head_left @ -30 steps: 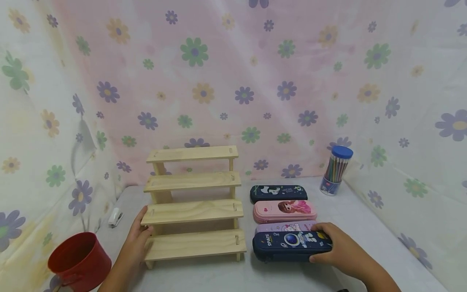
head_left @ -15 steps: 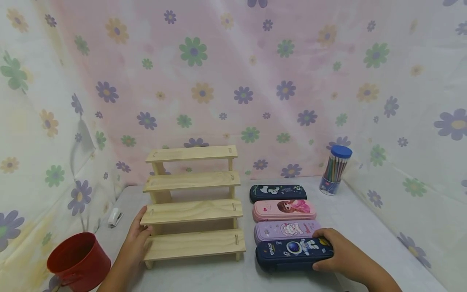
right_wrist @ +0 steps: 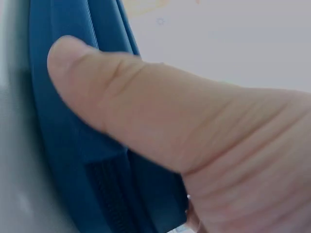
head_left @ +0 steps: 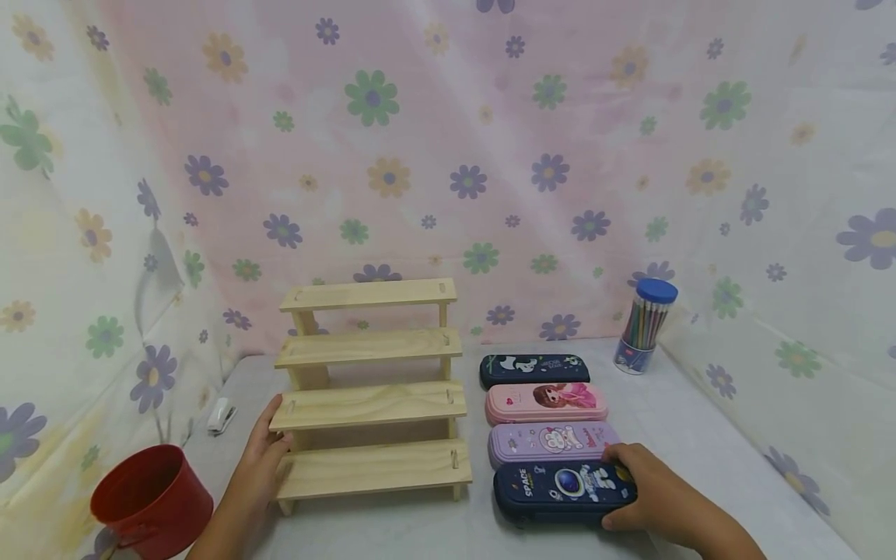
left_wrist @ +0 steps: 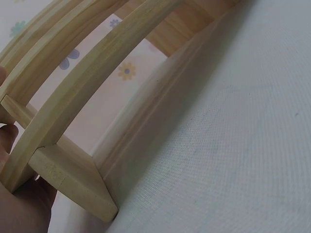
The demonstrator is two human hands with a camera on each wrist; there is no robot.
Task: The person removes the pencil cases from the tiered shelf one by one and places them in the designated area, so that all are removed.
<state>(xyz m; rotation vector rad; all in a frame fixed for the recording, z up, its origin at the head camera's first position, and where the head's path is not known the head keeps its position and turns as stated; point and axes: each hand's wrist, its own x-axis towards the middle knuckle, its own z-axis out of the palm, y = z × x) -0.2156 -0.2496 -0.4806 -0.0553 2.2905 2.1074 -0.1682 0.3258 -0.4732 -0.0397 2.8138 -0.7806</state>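
Navy space pencil case (head_left: 564, 491), nearest of 4 cases just R of wooden step shelf (head_left: 369, 404), looks light, stiff-shelled w/ smooth lid, prob best pinched at its R end as right hand (head_left: 654, 494) grips it; left hand (head_left: 262, 459) rests fingers straight against shelf's L side.
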